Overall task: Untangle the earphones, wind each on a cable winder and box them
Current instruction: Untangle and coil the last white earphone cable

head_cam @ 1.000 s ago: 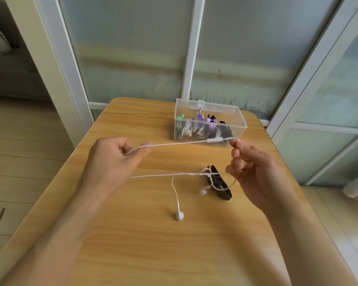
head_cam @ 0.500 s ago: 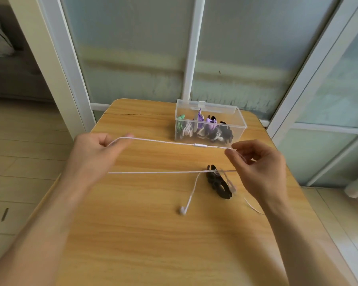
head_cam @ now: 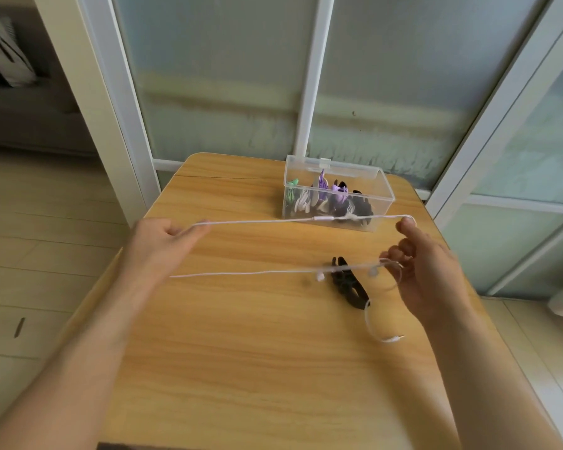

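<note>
Two hands hold one thin white earphone cable (head_cam: pixel 264 221) stretched above the light wooden tabletop (head_cam: pixel 241 368). The left hand (head_cam: pixel 163 241) has its fingers curled round one part of the cable, pinching it at the thumb side, and the right hand (head_cam: pixel 426 274) pinches the cable at its raised fingertips, so the upper run spans between the two hands with a small inline remote (head_cam: pixel 322 218) nearer the right hand. A lower run of the same cable leads from below the left hand across to the curled lower fingers of the right hand, where two white earbuds (head_cam: pixel 320 277) hang just beside it; how that bundle is gripped cannot be told through the blur. Below the right hand's fingers a black plastic cable winder (head_cam: pixel 348 284) lies flat on the tabletop, and the cable's loose end curves past it to a small metal plug (head_cam: pixel 395 338) resting near the right wrist. Beyond the stretched cable, closer to the right hand than the left, stands a clear plastic rectangular box (head_cam: pixel 381 190) with its lid open, holding green, white, purple and black wound bundles.
</note>
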